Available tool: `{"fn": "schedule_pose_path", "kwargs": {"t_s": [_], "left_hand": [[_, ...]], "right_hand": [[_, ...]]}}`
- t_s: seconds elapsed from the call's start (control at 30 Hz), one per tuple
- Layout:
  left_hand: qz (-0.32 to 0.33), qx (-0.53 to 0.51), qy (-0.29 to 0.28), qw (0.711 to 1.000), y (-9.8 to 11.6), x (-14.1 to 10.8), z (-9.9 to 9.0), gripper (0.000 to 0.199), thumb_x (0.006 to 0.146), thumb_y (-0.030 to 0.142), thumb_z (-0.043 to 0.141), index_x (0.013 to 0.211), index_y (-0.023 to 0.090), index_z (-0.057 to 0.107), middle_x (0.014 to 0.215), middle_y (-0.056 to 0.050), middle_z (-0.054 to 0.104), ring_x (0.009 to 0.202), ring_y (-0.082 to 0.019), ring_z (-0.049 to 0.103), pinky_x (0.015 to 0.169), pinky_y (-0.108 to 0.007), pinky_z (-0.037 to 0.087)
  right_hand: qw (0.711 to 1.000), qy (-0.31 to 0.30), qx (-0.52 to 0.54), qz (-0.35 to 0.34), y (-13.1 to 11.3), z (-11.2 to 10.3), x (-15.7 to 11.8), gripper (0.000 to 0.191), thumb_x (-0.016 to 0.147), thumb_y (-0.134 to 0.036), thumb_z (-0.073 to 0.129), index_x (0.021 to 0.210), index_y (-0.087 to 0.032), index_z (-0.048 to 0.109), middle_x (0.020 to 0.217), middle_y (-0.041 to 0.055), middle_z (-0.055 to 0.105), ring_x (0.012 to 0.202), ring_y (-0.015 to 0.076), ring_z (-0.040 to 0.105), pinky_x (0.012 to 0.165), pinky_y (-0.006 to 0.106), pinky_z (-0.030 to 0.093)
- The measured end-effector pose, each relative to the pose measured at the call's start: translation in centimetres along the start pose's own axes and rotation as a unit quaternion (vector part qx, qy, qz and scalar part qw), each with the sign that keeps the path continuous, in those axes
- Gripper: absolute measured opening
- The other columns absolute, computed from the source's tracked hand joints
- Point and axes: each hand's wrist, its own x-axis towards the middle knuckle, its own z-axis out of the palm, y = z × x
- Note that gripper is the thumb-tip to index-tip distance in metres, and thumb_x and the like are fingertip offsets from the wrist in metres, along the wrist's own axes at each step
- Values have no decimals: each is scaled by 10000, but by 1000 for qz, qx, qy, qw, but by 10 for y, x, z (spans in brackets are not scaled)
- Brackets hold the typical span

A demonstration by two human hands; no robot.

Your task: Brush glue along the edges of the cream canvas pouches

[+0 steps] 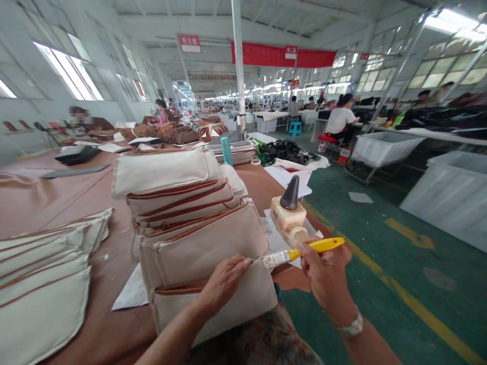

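A yellow-handled brush (317, 247) is pinched in my right hand (325, 274), its whitish bristles touching the right edge of a cream panel near the front of a stack. My left hand (224, 284) lies on that front cream panel (247, 299), its fingertips together at the upper edge, close to the bristles. Behind it rises the stack of cream pieces (213, 238) with brown edges. Just beyond my right hand stands a cream plastic bottle (288, 215) with a dark cone on top.
More cream pieces (45, 304) lie fanned on the brown-covered table (114, 284) at left. A teal cylinder (226, 150) stands behind the stack. White bins (388, 147) are on the green floor at right. Several people sit farther back.
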Motion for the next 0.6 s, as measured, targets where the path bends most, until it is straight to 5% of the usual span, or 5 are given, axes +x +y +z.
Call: {"fn": "schedule_pose_path", "kwargs": {"t_s": [0.27,0.47,0.6], "left_hand": [[6,7,5,1000,-3,-3,-5,547,959,563,348,1004,179,735,1054,-41,708,1061,-254,568,938,-283,435],[-19,-47,-39,998,4,1,-5,694,1004,587,225,1014,158,771,919,-19,728,919,-224,613,858,-273,446],[-38,-82,-39,995,3,-2,-4,735,1006,603,197,970,144,770,861,-22,728,847,-205,609,770,-263,443]], "right_hand": [[1000,10,-9,-19,-9,6,-13,346,910,-501,675,861,-162,631,570,-16,504,494,146,444,456,238,359],[997,-80,-15,7,-8,26,-38,350,962,-509,607,861,-175,617,577,-17,488,498,160,445,464,251,358],[996,-14,-79,-49,-5,19,-29,376,953,-522,612,863,-158,646,610,14,538,518,176,485,506,274,410]]}}
